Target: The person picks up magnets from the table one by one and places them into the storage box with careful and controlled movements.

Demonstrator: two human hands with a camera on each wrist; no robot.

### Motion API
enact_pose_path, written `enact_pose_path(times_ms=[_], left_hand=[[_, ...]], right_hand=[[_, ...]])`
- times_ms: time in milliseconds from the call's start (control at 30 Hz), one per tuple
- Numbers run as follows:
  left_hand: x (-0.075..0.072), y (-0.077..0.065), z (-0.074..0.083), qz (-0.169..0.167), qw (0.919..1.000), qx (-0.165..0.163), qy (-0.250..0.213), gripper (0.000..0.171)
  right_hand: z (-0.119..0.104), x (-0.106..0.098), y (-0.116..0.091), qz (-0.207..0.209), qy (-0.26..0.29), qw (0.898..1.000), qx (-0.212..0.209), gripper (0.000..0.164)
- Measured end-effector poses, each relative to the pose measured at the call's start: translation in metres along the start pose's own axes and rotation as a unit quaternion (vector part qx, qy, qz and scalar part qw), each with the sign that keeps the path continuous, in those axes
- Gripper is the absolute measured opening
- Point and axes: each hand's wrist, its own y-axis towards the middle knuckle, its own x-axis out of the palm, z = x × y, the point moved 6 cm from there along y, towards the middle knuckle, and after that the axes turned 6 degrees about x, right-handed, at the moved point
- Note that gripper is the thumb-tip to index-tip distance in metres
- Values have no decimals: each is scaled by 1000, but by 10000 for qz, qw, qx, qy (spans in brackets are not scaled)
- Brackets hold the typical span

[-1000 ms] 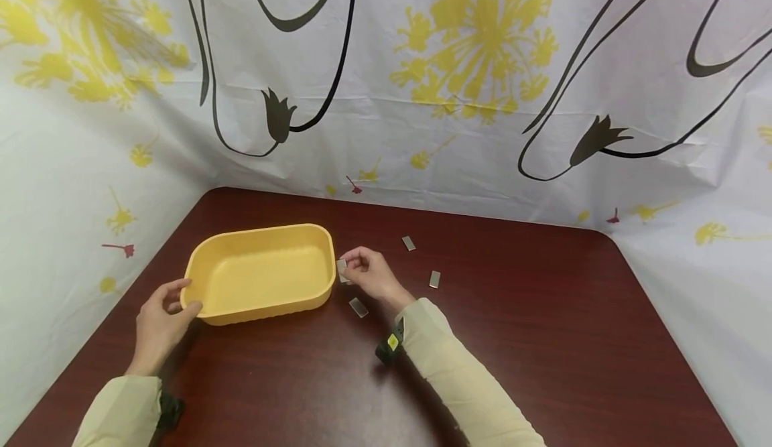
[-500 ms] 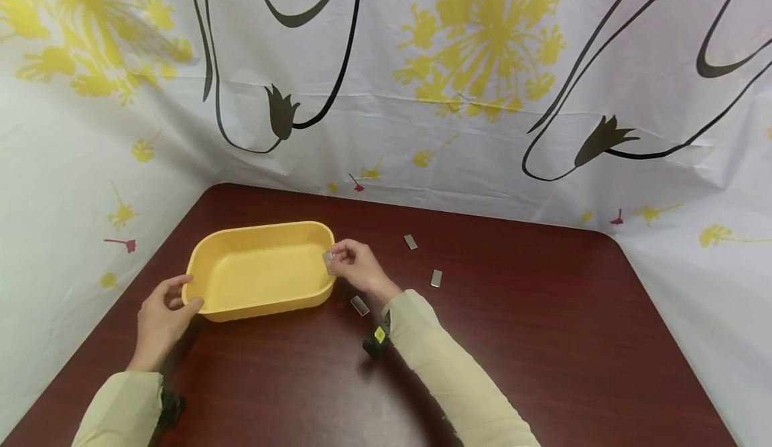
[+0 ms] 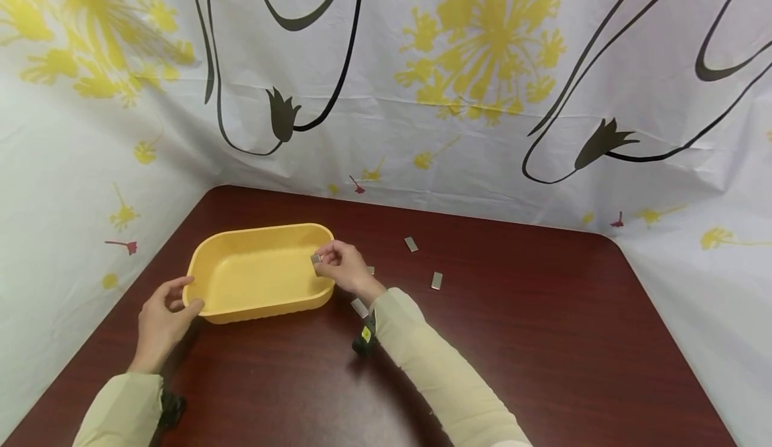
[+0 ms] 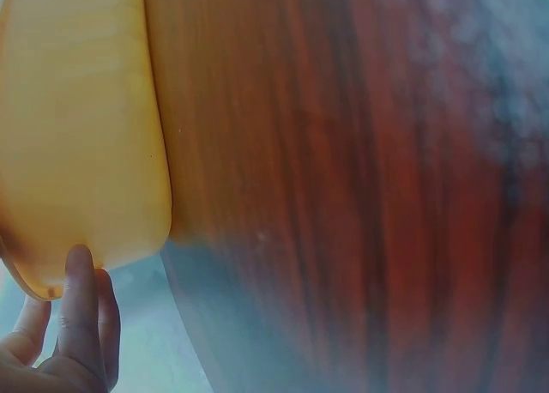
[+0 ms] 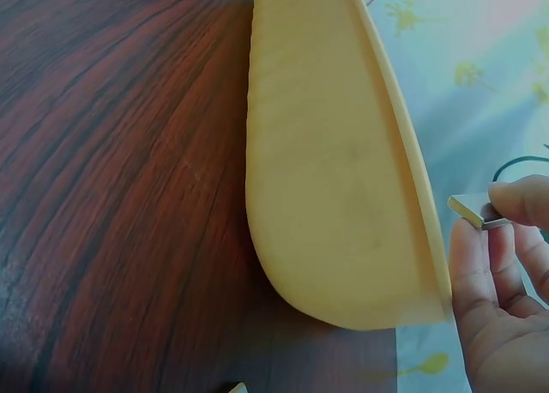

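The right hand (image 3: 348, 271) reaches over one end of the yellow bin (image 3: 259, 281), its thumb and fingertips pinching a small metal piece (image 3: 316, 265) above the rim. At the opposite end, the left hand (image 3: 161, 325) grips the rim, thumb and forefinger parted.

Bare left hand (image 3: 160, 321) gripping, thumb (image 3: 190, 309) spread from fingers (image 4: 80, 311), pale beige fabric sleeve (image 3: 123, 410) behind it; bare right hand (image 3: 348, 269), farther forward and rightward, pinching with thumb and fingers; its sleeved forearm (image 3: 437, 370) slants back rightward.
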Motion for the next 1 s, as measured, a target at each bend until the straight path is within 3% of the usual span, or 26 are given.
enact_pose_path(times_ms=[500, 1000], left_hand=[[0, -1, -1, -68, 10000, -36, 17, 45], [-1, -2, 1, 60, 10000, 0, -36, 43]], right_hand=[[-11, 30, 12, -92, -642, 9975, -291, 15], [-14, 46, 19, -129, -597, 9976, -340, 14]])
